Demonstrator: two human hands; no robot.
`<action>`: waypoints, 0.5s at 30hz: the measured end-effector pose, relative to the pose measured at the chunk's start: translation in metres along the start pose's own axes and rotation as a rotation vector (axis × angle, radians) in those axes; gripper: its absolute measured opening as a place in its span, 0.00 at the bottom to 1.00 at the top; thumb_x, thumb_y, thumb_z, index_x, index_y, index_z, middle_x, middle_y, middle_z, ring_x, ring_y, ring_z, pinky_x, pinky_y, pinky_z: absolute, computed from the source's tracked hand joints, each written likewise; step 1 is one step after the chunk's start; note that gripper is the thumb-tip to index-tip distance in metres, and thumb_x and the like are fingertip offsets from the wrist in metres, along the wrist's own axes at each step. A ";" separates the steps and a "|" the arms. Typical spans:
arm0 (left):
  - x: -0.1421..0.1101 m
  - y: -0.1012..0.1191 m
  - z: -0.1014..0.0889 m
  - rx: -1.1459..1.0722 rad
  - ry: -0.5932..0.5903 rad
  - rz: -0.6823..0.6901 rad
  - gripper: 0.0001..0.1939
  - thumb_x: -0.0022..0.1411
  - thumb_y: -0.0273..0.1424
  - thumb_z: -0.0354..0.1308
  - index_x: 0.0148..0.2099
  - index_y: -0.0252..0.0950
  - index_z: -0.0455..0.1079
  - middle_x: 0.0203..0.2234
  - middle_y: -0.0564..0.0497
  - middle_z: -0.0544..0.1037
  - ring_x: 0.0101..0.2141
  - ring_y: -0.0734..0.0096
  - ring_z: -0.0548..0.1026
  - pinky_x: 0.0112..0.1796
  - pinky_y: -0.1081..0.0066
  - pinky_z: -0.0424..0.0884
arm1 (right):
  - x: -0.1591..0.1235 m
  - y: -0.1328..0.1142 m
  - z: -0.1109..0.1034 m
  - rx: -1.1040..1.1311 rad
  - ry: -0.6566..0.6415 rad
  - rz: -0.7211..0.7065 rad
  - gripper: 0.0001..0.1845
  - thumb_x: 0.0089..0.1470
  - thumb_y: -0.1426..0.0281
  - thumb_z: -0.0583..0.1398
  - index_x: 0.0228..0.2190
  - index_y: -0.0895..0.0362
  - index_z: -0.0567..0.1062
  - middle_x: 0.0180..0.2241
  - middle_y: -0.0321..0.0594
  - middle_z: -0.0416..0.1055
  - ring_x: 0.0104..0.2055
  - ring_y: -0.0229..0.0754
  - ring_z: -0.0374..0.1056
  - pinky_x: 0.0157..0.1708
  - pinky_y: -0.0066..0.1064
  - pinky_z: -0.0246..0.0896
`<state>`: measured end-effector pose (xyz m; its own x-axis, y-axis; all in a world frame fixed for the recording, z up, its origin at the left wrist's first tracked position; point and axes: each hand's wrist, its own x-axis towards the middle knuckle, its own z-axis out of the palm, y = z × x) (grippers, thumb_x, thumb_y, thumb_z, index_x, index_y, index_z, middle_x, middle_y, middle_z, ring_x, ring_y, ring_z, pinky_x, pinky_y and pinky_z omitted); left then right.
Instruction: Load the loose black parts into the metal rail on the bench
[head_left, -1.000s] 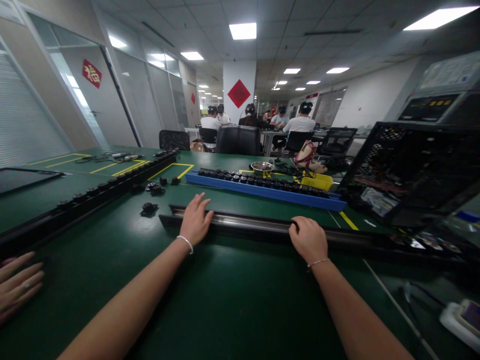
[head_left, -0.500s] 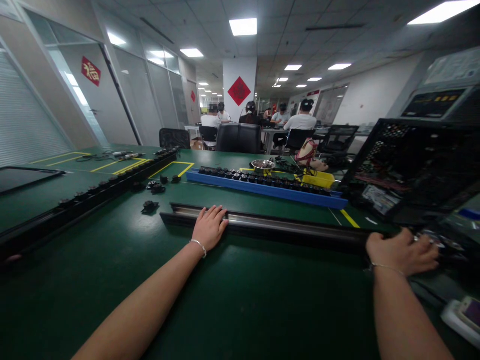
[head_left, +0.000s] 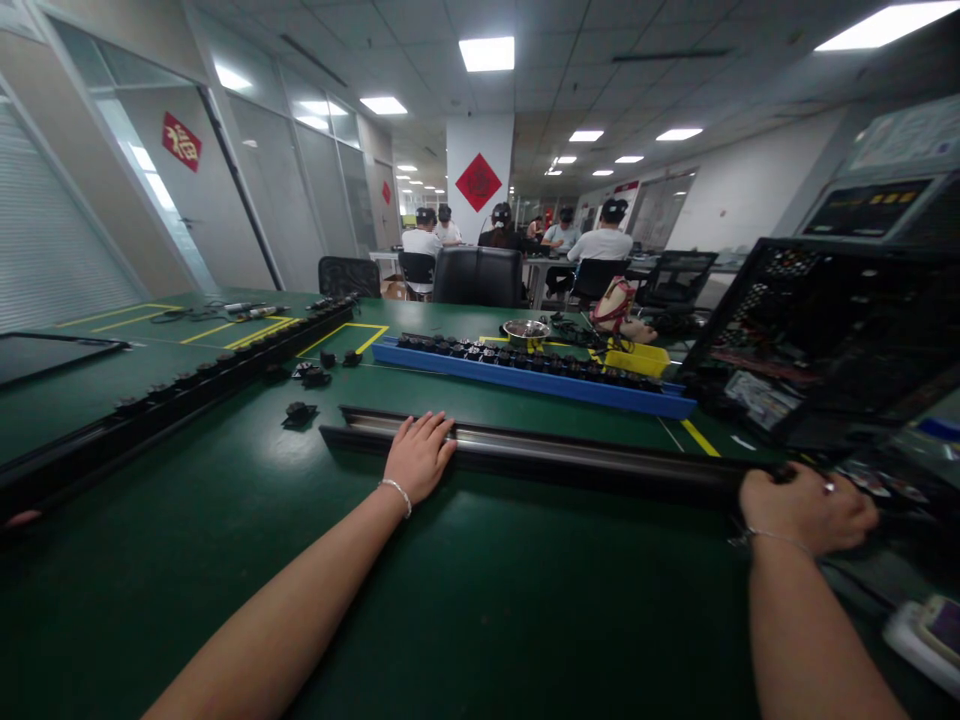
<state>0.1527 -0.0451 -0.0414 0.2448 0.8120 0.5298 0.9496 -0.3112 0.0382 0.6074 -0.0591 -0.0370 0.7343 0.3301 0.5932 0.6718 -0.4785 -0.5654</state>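
Note:
A long black channel rail [head_left: 585,462] with a shiny inner groove lies crosswise on the green table. My left hand [head_left: 420,455] is laid over its left part, fingers bent across the groove and holding it. By the right end, my right hand [head_left: 806,508] is closed, with its fingers curled. A small dark piece with a bright spot shows at those fingers, but its kind is unclear. Beyond the rail, a blue rail [head_left: 525,380] carries a row of small black parts. Several loose black parts [head_left: 300,413] lie to the left.
Another long black rail [head_left: 172,405] with small parts runs along the left. At the back right are a metal bowl [head_left: 526,329], a yellow tray [head_left: 637,360] and an open black computer case [head_left: 832,340]. A white device [head_left: 919,630] lies at the right edge. Several people sit farther off.
The fingers of my right hand have curled inward from a more spread position, with the hand staying by the rail's right end. My left hand and the rail have hardly moved.

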 end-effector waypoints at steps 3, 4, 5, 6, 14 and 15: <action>0.000 0.000 0.000 -0.001 0.002 0.000 0.21 0.65 0.39 0.40 0.55 0.42 0.63 0.54 0.50 0.67 0.55 0.64 0.61 0.56 0.58 0.52 | 0.000 -0.002 0.000 0.000 0.048 0.034 0.18 0.42 0.63 0.56 0.36 0.55 0.75 0.50 0.47 0.62 0.55 0.59 0.51 0.47 0.52 0.51; 0.000 0.000 0.000 -0.001 0.003 0.000 0.21 0.65 0.39 0.40 0.55 0.41 0.63 0.54 0.50 0.67 0.55 0.64 0.61 0.56 0.58 0.52 | 0.000 -0.002 0.000 0.000 0.050 0.029 0.17 0.42 0.63 0.56 0.36 0.55 0.75 0.49 0.47 0.63 0.54 0.58 0.52 0.46 0.51 0.52; 0.000 0.000 0.001 0.000 0.003 0.001 0.21 0.65 0.39 0.40 0.55 0.41 0.63 0.54 0.50 0.67 0.55 0.64 0.61 0.55 0.58 0.53 | 0.000 -0.003 -0.001 -0.004 0.047 0.022 0.17 0.42 0.64 0.56 0.36 0.55 0.75 0.48 0.47 0.64 0.54 0.57 0.53 0.45 0.50 0.52; 0.000 0.000 0.001 0.001 0.003 0.002 0.21 0.65 0.39 0.40 0.55 0.41 0.63 0.54 0.50 0.67 0.55 0.64 0.61 0.55 0.58 0.53 | 0.000 -0.004 -0.002 -0.016 0.039 0.015 0.17 0.43 0.64 0.56 0.36 0.55 0.75 0.47 0.48 0.65 0.53 0.57 0.53 0.45 0.48 0.53; 0.000 -0.001 0.000 0.005 0.001 0.002 0.21 0.64 0.39 0.40 0.54 0.41 0.63 0.54 0.50 0.67 0.55 0.64 0.62 0.55 0.59 0.54 | -0.002 -0.013 -0.009 -0.137 -0.089 0.010 0.19 0.43 0.63 0.55 0.38 0.56 0.74 0.40 0.50 0.68 0.46 0.53 0.61 0.39 0.43 0.54; 0.000 -0.001 0.001 0.006 0.001 0.001 0.21 0.64 0.39 0.40 0.54 0.41 0.63 0.54 0.50 0.67 0.55 0.64 0.62 0.55 0.59 0.54 | -0.003 -0.014 -0.009 -0.126 -0.087 0.004 0.19 0.44 0.63 0.54 0.38 0.55 0.74 0.40 0.49 0.68 0.46 0.52 0.61 0.41 0.43 0.53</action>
<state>0.1518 -0.0446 -0.0420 0.2454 0.8111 0.5309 0.9504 -0.3092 0.0330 0.5950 -0.0603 -0.0255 0.7463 0.3945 0.5360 0.6552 -0.5767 -0.4879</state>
